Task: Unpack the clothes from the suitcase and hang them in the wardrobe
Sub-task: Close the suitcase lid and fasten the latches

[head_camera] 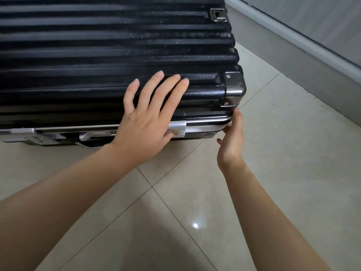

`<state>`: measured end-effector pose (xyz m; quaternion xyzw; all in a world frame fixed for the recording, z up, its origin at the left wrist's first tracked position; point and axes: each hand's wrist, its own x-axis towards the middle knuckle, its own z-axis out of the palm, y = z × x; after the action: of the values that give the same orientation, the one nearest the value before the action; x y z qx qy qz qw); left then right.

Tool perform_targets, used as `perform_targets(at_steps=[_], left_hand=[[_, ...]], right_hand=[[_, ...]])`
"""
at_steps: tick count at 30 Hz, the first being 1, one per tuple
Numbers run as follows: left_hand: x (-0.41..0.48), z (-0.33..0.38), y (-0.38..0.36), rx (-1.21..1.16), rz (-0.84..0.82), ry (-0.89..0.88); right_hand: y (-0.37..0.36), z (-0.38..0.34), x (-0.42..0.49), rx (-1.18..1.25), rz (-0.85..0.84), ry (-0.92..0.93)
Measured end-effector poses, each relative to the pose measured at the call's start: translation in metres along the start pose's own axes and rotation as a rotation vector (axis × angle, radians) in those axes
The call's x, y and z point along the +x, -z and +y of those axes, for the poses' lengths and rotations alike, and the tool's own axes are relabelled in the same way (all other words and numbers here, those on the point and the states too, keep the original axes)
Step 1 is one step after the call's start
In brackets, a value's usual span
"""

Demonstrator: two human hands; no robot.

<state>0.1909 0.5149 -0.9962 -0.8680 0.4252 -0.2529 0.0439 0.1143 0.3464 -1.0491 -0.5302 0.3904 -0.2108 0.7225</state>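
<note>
A black ribbed hard-shell suitcase (101, 47) lies flat and closed on the floor, with a silver frame and metal corner caps. My left hand (148, 112) lies flat on the lid's near edge, fingers straight and spread, the thumb down by a silver latch (178, 128). My right hand (231, 137) is at the near right corner, its fingertips touching the silver frame seam under the corner cap (234, 89). A side handle (93, 134) shows on the front face. No clothes or wardrobe are in view.
Glossy beige floor tiles (195, 202) spread in front and to the right of the case. A grey skirting board and wall (304, 47) run diagonally along the right side, close behind the suitcase's far right corner.
</note>
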Motion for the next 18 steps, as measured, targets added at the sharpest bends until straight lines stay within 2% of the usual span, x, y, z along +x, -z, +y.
perform_targets(at_steps=[4,8,13,16,18], left_hand=[[-0.002,0.002,0.009,-0.168,-0.009,0.058],[-0.011,0.004,0.02,-0.271,-0.033,0.093],[-0.047,-0.008,0.037,-0.343,-0.043,0.079],[-0.069,-0.013,0.041,-0.388,0.019,0.097],[-0.079,-0.017,0.043,-0.409,0.061,0.123]], right_hand=[[0.006,-0.014,0.017,0.004,-0.001,-0.173],[0.015,-0.021,0.019,-0.092,-0.102,-0.207],[0.017,-0.01,0.017,-0.186,-0.097,-0.321],[0.007,0.005,0.011,-0.058,-0.122,-0.375],[0.001,0.014,0.006,0.072,-0.078,-0.392]])
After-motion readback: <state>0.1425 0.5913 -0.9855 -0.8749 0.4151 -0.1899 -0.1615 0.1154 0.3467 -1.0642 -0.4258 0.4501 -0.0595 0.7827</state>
